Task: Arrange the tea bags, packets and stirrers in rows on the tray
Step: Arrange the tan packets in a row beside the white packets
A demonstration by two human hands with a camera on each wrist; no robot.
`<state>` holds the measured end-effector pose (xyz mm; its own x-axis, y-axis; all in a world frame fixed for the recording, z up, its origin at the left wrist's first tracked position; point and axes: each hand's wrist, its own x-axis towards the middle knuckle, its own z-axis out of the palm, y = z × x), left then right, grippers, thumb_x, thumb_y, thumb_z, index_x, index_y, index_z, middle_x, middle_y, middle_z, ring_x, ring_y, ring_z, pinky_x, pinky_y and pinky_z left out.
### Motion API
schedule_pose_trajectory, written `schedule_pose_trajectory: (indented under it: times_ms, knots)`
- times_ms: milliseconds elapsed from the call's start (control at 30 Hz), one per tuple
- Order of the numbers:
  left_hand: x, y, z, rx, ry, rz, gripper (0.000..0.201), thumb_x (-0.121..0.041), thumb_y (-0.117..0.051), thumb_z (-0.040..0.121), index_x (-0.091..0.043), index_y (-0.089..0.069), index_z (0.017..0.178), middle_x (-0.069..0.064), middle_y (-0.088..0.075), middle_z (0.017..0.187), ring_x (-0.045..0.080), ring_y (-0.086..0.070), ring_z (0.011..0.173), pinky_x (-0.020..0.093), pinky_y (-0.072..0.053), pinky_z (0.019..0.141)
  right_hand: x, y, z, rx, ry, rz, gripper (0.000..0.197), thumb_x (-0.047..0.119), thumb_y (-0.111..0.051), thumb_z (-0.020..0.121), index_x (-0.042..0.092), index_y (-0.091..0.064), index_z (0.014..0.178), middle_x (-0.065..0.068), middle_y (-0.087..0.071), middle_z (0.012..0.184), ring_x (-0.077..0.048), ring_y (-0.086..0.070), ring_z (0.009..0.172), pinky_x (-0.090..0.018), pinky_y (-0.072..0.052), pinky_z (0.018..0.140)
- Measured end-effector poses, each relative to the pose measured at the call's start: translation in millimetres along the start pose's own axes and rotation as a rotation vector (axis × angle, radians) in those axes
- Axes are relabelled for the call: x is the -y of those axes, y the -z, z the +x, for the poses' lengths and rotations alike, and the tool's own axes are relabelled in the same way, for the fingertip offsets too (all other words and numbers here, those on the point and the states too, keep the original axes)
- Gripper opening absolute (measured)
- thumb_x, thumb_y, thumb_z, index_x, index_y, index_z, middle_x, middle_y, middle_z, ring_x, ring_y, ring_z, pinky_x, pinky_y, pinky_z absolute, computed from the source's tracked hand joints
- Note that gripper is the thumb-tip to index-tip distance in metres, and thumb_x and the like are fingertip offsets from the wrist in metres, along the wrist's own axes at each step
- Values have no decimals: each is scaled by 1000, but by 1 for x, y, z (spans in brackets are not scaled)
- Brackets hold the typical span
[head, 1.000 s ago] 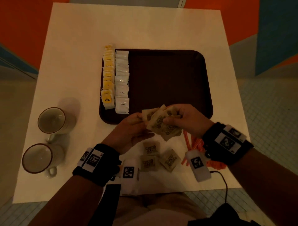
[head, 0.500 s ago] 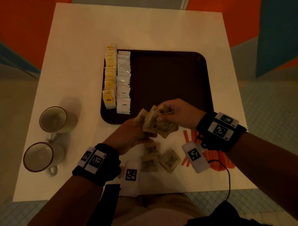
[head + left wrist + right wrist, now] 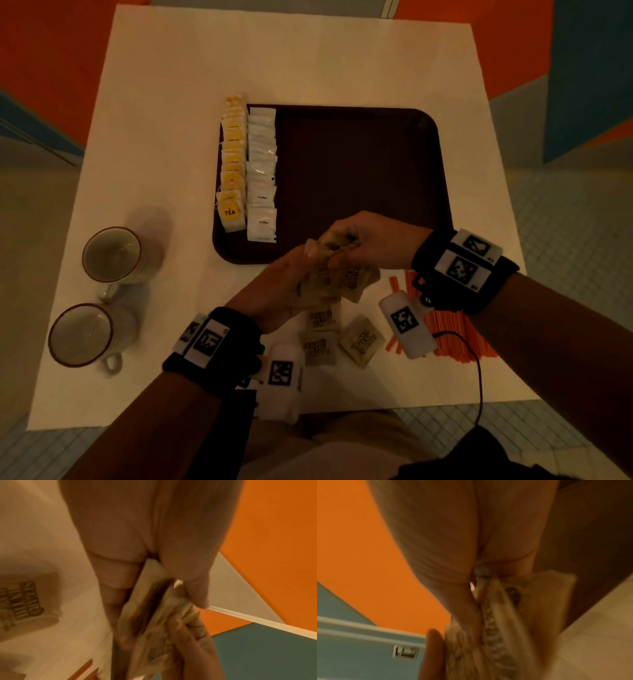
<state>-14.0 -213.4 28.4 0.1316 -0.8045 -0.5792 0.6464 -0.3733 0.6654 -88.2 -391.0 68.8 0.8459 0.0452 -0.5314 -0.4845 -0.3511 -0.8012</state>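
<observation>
Head view: I am holding a fan of brown packets (image 3: 329,277) in both hands, left hand (image 3: 274,291) and right hand (image 3: 370,240) gripping it at frame centre, the tray (image 3: 359,164) lying just above, its bare lane running top-to-bottom beside the coffee packets (image 3: 262,174). Left wrist view: left fingers (image 3: 116,577) are pinching the stack. Right wrist view: right fingers (image 3: 467,608) are clamping the same stack, blurred.

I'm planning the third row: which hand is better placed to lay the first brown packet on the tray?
Probably the right hand: it hangs over the dark brown plastic tray, pinching the brown paper packets; the left hand grips them off the tray.
</observation>
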Motion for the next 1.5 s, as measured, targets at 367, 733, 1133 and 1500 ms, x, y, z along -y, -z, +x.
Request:
schedule_pose_trajectory:
  times_ms: [367,733,1133,1500]
  knots:
    - [-10,4,2,-172,-110,-338,54,-58,-37,85,-21,-59,117,12,-62,100,24,-62,89,38,-56,74,-36,-21,-17,-222,-62,965,24,-5,-50,85,7,-56,105,-6,-73,88,-18,-71,81,-29,-58,65]
    - [-16,-1,8,-175,-207,-206,19,-16,-52,88,-16,-55,106,3,-72,97,18,-69,90,26,-57,71,-41,-18,-22,-294,-24,993,34,9,-64,73,6,-59,106,-8,-73,93,-20,-71,86,-30,-58,68]
    - [-10,-2,16,-298,-225,-141,22,-12,-47,94,-8,-55,114,10,-70,101,21,-67,91,28,-57,72,-33,-11,-25,-279,-25,799,24,-3,-57,82,9,-62,102,-5,-74,89,-17,-71,84,-28,-57,69]
    - [0,-1,6,-70,76,-85,71,-65,-30,81,-12,-60,118,20,-64,116,32,-61,110,46,-48,95,-4,3,-9,116,-61,-42,23,14,-68,82,13,-67,104,1,-72,98,-9,-68,89,-26,-56,81]
